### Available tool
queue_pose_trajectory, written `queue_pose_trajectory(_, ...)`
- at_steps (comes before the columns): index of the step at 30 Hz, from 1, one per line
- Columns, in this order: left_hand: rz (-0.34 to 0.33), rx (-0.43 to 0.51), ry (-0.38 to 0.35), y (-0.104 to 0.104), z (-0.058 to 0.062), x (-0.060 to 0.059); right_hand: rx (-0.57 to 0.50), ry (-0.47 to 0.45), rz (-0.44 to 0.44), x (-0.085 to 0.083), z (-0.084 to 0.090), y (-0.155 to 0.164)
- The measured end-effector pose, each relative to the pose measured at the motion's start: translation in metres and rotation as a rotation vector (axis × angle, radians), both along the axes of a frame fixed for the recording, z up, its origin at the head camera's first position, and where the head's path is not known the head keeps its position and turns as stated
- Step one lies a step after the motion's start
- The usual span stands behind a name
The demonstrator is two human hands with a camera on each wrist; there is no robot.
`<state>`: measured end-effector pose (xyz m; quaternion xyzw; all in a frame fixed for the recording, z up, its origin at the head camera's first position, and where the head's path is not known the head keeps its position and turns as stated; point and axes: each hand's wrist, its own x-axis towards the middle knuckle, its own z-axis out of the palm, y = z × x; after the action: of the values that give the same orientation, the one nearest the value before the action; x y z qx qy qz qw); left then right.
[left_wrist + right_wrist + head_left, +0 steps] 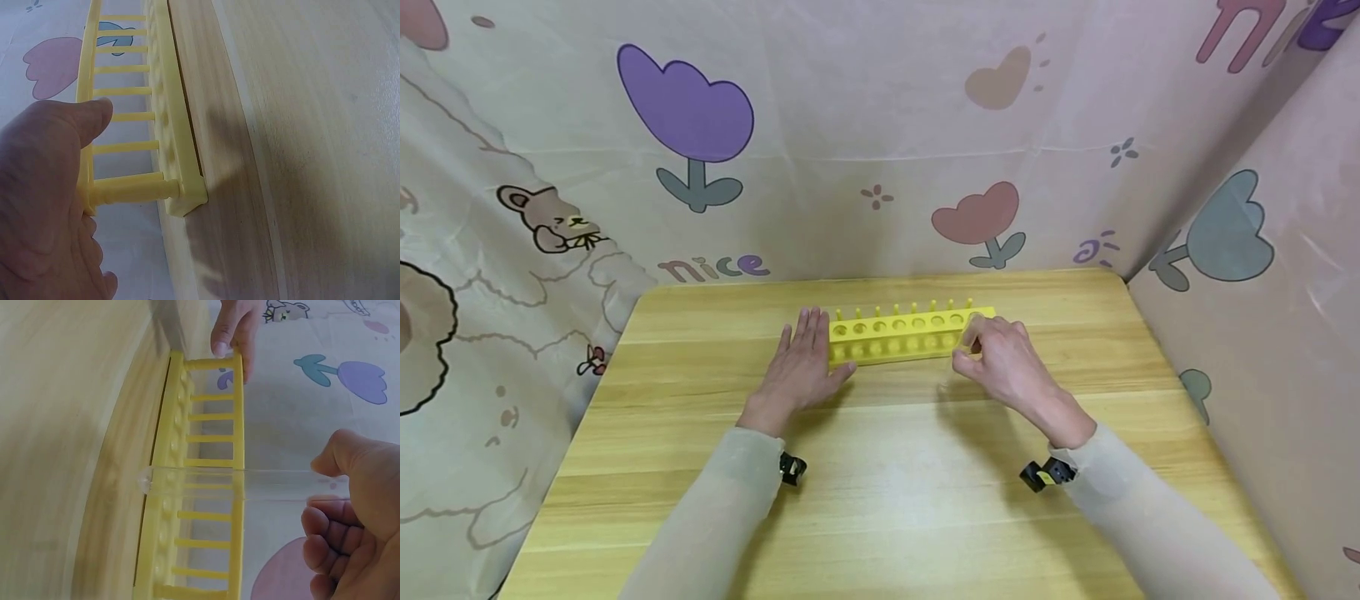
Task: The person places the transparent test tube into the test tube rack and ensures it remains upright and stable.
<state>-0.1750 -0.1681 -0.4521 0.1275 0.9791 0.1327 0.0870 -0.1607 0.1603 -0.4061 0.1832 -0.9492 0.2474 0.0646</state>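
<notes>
Pinched the clear tube (275, 485) in the right hand (1006, 362), near 3 o'clock on the rack (889, 335); rested the left hand (799, 368), fingers straight, at 9 o'clock. Seemed light, slippery, breakable: best held up top.

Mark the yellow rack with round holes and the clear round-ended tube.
Yellow rack with round holes (908, 323), head view: upper plate, between two holes.
Clear round-ended tube (275, 485), right wrist view: side wall.

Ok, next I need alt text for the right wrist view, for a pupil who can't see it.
The right hand pinches one end of a clear, round-ended tube held in front of a yellow rack. The left hand is at the rack's far end, with a wooden tabletop and flower-printed cloth in the background.
</notes>
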Motion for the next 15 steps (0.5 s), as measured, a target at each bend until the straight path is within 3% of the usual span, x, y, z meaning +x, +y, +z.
queue_pose_trajectory(9, -0.004, -0.007, -0.012, -0.001, 0.0, -0.001, 0.051, 0.041, 0.044, -0.001, 0.002, 0.0)
queue_pose_trajectory(15, -0.007, -0.014, -0.019, -0.002, 0.0, -0.002, 0.044, 0.032, 0.042, -0.006, 0.013, -0.004)
